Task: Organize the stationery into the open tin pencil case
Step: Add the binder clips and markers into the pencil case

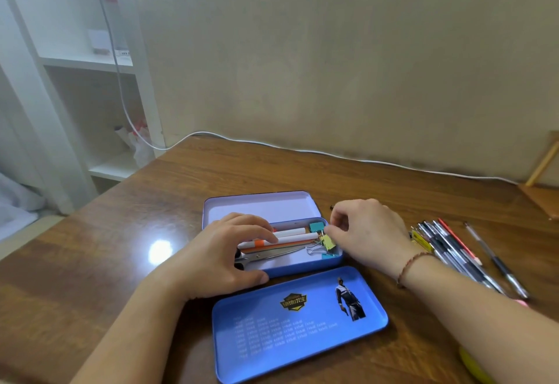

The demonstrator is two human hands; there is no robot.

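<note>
Steadying tin case (302,267) with left hand (225,255), right hand (367,231) pinching

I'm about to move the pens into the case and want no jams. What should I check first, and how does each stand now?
1. Tin case open: ok.
2. Case steadied: ok, left hand rests on its near left end.
3. Right hand free for pens: not ok, its fingers pinch the yellow clip.
4. Room beside the scissors and markers: cannot tell, hands hide part.
5. Pens within reach: ok, lying on the table to the right.
6. Loose blue tray clear of the case: ok.
</note>
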